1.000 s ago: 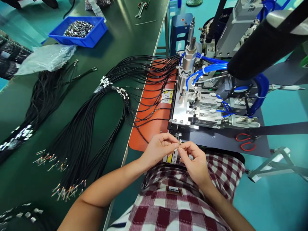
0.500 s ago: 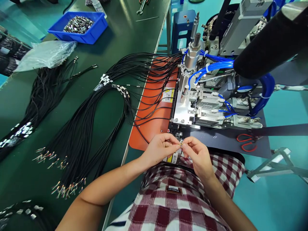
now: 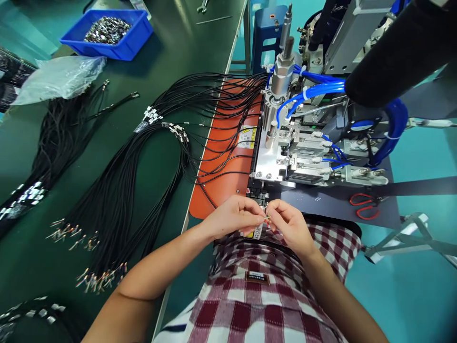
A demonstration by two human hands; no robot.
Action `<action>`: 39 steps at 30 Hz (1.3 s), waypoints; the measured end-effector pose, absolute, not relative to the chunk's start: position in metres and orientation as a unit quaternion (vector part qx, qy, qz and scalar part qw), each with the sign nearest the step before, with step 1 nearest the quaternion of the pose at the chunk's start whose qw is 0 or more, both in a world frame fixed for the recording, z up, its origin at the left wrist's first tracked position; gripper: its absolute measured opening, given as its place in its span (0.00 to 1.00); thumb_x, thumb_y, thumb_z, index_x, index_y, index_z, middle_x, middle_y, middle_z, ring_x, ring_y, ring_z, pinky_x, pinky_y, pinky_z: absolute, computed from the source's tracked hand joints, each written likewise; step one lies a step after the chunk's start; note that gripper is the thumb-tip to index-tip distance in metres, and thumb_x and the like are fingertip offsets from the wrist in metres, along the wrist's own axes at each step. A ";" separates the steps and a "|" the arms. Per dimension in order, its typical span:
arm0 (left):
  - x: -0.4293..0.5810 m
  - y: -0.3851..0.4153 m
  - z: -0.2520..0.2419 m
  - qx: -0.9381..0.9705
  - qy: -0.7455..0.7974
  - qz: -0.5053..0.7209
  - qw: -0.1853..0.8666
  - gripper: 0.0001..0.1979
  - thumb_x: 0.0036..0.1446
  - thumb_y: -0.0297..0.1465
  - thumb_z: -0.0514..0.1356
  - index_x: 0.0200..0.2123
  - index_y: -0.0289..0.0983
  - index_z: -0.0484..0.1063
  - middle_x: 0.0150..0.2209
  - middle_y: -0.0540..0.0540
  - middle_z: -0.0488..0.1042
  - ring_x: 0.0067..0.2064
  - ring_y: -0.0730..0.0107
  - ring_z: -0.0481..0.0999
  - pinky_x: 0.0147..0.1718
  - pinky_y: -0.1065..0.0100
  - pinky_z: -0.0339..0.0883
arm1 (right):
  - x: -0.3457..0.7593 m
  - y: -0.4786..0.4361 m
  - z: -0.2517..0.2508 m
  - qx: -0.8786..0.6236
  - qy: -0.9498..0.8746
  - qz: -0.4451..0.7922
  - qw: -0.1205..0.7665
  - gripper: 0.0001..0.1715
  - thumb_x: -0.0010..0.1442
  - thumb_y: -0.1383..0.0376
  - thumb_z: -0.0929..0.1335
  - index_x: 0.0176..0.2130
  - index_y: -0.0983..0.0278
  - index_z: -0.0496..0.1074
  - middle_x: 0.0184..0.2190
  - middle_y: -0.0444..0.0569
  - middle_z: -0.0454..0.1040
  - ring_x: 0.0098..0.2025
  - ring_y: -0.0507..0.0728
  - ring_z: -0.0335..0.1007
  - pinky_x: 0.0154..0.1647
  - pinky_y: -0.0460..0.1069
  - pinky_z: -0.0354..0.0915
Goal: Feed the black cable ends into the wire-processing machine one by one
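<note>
My left hand (image 3: 235, 218) is closed in a pinch over the front end of the machine's track. A black cable (image 3: 207, 193) runs off the orange plate (image 3: 203, 205) and disappears beneath this hand. Thin coloured wires (image 3: 267, 217) show at its fingertips, too small to count. Facing it, my right hand (image 3: 291, 227) pinches at the same wires with thumb and forefinger. The fingertips of both hands nearly meet. Just beyond them stands the machine (image 3: 269, 166) with its metal clamps, and several black cables lead into its left side.
Bundles of black cables (image 3: 121, 176) with bare wire ends lie on the green table (image 3: 200, 47). A blue bin (image 3: 139, 35) of small metal parts and a plastic bag (image 3: 67, 78) are farther back. Red-handled scissors (image 3: 362, 205) rest on the dark plate at right. Blue air hoses (image 3: 321, 90) arch over the machine.
My fingers have shifted slightly at the wires, and the right fingertips have parted a little from the left. More of the wires shows now. The whole view has moved slightly.
</note>
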State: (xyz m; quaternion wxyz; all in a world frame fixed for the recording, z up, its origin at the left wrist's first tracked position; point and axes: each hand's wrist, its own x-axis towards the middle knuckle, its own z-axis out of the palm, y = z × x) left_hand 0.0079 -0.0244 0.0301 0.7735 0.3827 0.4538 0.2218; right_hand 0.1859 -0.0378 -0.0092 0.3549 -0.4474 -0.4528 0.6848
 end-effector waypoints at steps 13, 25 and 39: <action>0.010 -0.026 0.028 0.397 0.473 0.191 0.763 0.11 0.49 0.35 0.66 0.27 0.32 0.73 0.13 0.52 0.66 0.14 0.78 0.64 0.13 0.77 0.48 | 0.199 -0.027 -0.010 -0.377 -0.524 0.705 0.293 0.13 0.62 0.57 0.66 0.30 0.63 0.68 0.25 0.41 0.62 0.23 0.49 0.55 0.24 0.45 0.55; 0.018 -0.033 0.028 0.397 0.517 0.282 0.703 0.11 0.51 0.34 0.64 0.27 0.32 0.72 0.13 0.56 0.62 0.15 0.82 0.58 0.15 0.78 0.48 | 0.196 -0.042 -0.008 -0.468 -0.504 0.631 0.360 0.12 0.61 0.58 0.67 0.30 0.63 0.69 0.22 0.42 0.64 0.24 0.50 0.58 0.26 0.46 0.60; 0.025 -0.036 0.028 0.384 0.514 0.339 0.688 0.10 0.48 0.33 0.65 0.25 0.32 0.70 0.15 0.57 0.60 0.17 0.83 0.56 0.16 0.77 0.49 | 0.185 -0.053 -0.002 -0.518 -0.464 0.598 0.399 0.07 0.58 0.62 0.68 0.31 0.63 0.70 0.25 0.42 0.67 0.24 0.49 0.59 0.25 0.45 0.60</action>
